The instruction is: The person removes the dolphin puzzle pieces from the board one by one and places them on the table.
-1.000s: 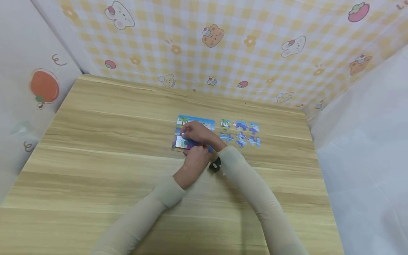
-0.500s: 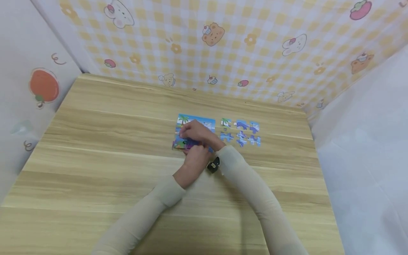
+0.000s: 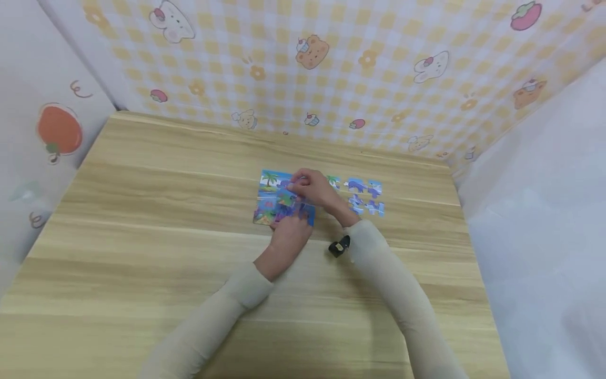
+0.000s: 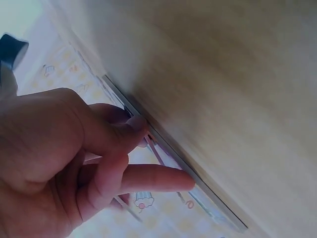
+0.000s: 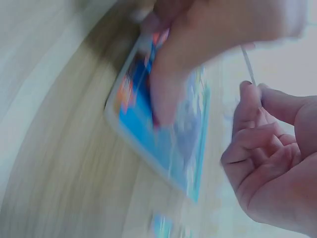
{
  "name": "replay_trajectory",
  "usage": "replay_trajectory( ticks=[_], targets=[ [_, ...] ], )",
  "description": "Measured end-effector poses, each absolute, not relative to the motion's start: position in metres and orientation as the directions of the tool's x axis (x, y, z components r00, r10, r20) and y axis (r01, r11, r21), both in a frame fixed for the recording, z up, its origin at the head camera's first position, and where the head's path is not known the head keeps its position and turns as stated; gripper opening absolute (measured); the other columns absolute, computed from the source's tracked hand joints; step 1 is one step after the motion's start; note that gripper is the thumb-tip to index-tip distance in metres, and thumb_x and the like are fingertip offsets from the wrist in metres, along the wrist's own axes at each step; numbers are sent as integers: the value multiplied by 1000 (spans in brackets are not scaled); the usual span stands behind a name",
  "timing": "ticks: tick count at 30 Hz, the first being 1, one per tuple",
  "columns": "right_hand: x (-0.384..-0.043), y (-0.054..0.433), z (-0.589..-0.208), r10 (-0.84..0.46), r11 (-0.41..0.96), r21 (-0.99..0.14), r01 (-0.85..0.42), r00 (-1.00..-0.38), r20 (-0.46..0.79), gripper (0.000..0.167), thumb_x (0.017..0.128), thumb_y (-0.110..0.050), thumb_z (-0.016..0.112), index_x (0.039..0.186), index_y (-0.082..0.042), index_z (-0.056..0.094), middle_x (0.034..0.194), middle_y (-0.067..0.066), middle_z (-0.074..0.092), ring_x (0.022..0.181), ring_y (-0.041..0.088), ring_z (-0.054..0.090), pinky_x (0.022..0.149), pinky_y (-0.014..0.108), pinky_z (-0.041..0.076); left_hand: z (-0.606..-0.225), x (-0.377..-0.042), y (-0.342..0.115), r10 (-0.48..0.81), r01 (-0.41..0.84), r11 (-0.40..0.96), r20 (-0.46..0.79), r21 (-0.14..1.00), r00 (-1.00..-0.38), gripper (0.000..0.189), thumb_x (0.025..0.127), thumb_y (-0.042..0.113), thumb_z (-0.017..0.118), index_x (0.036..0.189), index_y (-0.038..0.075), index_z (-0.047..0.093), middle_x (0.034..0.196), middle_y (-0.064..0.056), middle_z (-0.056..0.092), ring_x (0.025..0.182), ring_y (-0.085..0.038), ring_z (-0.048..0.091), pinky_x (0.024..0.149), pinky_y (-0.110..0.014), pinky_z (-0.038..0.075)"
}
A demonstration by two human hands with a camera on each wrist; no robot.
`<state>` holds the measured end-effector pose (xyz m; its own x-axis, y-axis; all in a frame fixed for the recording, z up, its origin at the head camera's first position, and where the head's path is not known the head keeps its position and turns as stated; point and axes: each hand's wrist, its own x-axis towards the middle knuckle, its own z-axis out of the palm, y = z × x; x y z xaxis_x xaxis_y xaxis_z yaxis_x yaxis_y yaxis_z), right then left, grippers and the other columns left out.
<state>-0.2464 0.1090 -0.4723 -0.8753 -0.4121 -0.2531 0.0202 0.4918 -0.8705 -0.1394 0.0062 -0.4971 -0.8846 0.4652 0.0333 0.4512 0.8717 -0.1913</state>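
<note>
A colourful sea-scene puzzle board (image 3: 262, 199) lies on the table under both hands. My left hand (image 3: 288, 237) rests over its front edge. In the left wrist view, its thumb and a finger pinch a thin pinkish puzzle piece (image 4: 156, 151) seen edge-on, beside the board's edge (image 4: 174, 153), where another finger lies extended. My right hand (image 3: 318, 190) is over the board's right half. In the right wrist view, its thumb and forefinger (image 5: 247, 94) pinch another thin puzzle piece (image 5: 249, 64) on edge, raised off the board; its picture is hidden.
Right of the board lie several loose puzzle pieces, including a palm-tree piece (image 3: 333, 180) and dolphin pieces (image 3: 355, 185); the right wrist covers part of the group. A small black device (image 3: 339, 246) is at the right cuff. A checked cloth backdrop (image 3: 284, 100) stands behind the wooden table (image 3: 165, 252).
My right hand has moved rightward across the board, uncovering the palm tree at its left. A white-backed piece seen earlier under that hand no longer shows. My left hand stays nearly in place.
</note>
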Motion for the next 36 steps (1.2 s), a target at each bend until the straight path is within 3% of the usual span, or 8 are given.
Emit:
replay_trajectory(
  ticks=[4,7,11,16,22,27,30,36],
  targets=[
    [-245,138,-469,-373,481,-876,30,-897,-236,20,96,-18,66,111,-5,63,79,9,71,75,43,65,55,33,48,-494,-142,5,468,466,873,-23,-143,-884,16,90,9,71,104,15,77,114,-3,71,77,-22,69,54,-48,60],
    [-242,160,-469,-375,492,-870,33,-894,-246,21,97,-13,64,114,-1,62,80,11,71,75,44,65,55,36,50,-493,-142,4,484,484,866,-34,-126,-874,15,92,8,69,101,15,77,111,-4,72,79,-21,68,53,-47,59],
    [-236,182,-473,-408,513,-858,31,-870,-276,21,97,-4,60,118,1,61,87,17,72,73,33,67,63,36,55,-494,-138,3,484,483,868,-25,-117,-875,14,94,9,65,99,15,77,106,-5,71,81,-20,66,52,-48,59],
    [-230,201,-478,-423,545,-838,35,-851,-311,23,94,2,63,116,5,62,92,20,72,70,17,66,66,28,56,-495,-136,4,449,451,890,-35,-73,-893,15,95,9,63,101,12,77,114,-7,68,80,-27,69,58,-57,58],
    [-220,213,-484,-383,618,-784,48,-853,-354,20,91,-2,67,110,-2,64,83,9,65,67,16,62,64,24,52,-495,-135,6,431,433,898,-44,-75,-901,17,96,9,63,100,15,78,118,-5,67,82,-26,69,61,-56,59],
    [-212,210,-486,-374,727,-682,-80,-879,-296,17,86,-6,74,102,-8,67,84,6,64,68,17,62,62,27,52,-497,-133,7,426,427,898,-30,-107,-904,16,96,11,63,103,14,78,125,-7,65,77,-23,69,59,-52,60],
    [-209,208,-487,-389,774,-607,-178,-891,-235,14,86,-11,75,98,-10,69,87,5,66,74,17,61,67,30,52,-498,-133,8,432,432,894,-28,-119,-901,18,97,12,62,107,12,77,131,-10,63,78,-25,71,60,-53,60],
    [-206,203,-491,-424,806,-524,-274,-885,-190,10,89,-17,74,97,-10,71,93,4,71,86,20,66,80,37,55,-495,-134,8,441,445,887,-61,-122,-895,24,99,10,58,117,11,73,138,-13,60,102,-32,70,62,-56,59]
  ],
)
